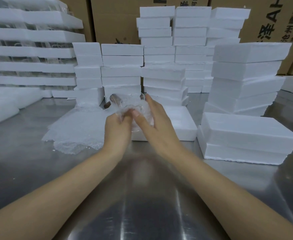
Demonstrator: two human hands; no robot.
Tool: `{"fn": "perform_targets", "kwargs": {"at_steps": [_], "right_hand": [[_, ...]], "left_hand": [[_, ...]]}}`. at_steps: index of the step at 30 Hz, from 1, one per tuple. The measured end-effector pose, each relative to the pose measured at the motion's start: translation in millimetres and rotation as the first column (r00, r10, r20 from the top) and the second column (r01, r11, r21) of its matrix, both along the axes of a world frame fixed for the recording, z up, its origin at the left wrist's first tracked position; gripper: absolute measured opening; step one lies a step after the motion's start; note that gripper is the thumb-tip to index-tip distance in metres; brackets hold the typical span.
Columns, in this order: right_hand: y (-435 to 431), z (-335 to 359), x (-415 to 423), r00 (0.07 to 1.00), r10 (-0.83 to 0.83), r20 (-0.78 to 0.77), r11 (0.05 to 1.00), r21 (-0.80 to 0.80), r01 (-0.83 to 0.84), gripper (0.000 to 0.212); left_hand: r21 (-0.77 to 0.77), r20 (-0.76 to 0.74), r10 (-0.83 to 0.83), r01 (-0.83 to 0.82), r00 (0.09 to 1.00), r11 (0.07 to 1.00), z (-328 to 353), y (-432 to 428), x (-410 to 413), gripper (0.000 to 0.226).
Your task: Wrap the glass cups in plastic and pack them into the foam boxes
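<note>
A clear glass cup (139,108) is partly covered in bubble wrap and held above the steel table. My left hand (117,129) grips the crumpled wrap at the cup's near side. My right hand (157,125) cups the wrapped glass from the right, thumb pressing the plastic. Motion blur hides the cup's exact outline. A pile of bubble wrap sheets (76,129) lies flat on the table to the left of my hands. Behind my hands lies a low foam box (180,122); I cannot tell if it is open.
Stacks of white foam boxes (242,80) stand behind and to the right, with a two-high stack (246,135) close on the right. Foam trays holding glassware (29,49) are piled at the back left. Cardboard cartons (114,19) line the back. A dark roll-like object (113,101) sits behind the wrap.
</note>
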State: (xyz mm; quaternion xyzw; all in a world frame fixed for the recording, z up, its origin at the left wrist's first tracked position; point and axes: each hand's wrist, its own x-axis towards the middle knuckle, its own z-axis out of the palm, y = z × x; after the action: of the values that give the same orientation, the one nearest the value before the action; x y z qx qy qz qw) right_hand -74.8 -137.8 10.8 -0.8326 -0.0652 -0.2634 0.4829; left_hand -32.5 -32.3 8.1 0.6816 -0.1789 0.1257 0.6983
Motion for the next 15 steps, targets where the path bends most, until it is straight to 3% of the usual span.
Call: {"fn": "perform_targets", "kwargs": {"at_steps": [2, 5, 7, 9, 12, 15], "right_hand": [[4.4, -1.9, -1.8, 0.998, -0.008, 0.058, 0.992, -0.127, 0.016, 0.063], [3.2, -5.4, -1.0, 0.993, -0.010, 0.117, 0.996, -0.092, 0.021, 0.038], [-2.7, -5.0, 1.4, 0.994, -0.057, 0.095, 0.998, -0.007, 0.058, 0.029], [-9.6, -2.9, 4.3, 0.991, -0.114, 0.065, 0.992, 0.060, 0.110, 0.034], [-15.2, 0.0, 7.8, 0.984, -0.175, 0.044, 0.983, 0.068, 0.172, 0.034], [-14.8, -0.6, 7.6, 0.982, -0.182, 0.048, 0.980, 0.095, 0.177, 0.028]], "left_hand": [[0.037, 0.069, 0.110, -0.113, 0.992, 0.993, -0.8, 3.6, 3.5, 0.027], [0.174, 0.209, 0.208, -0.246, 0.955, 0.954, 0.2, 5.4, 3.1, 0.031], [0.279, 0.255, 0.173, -0.244, 0.951, 0.929, 1.6, 2.6, -2.9, 0.031], [0.346, 0.278, 0.071, -0.168, 0.958, 0.923, 2.0, -1.9, -12.1, 0.021], [0.413, 0.353, -0.073, -0.085, 0.933, 0.907, -0.1, -3.1, -18.6, 0.015], [0.493, 0.412, -0.071, -0.156, 0.908, 0.856, -0.9, -0.7, -10.5, 0.031]]}}
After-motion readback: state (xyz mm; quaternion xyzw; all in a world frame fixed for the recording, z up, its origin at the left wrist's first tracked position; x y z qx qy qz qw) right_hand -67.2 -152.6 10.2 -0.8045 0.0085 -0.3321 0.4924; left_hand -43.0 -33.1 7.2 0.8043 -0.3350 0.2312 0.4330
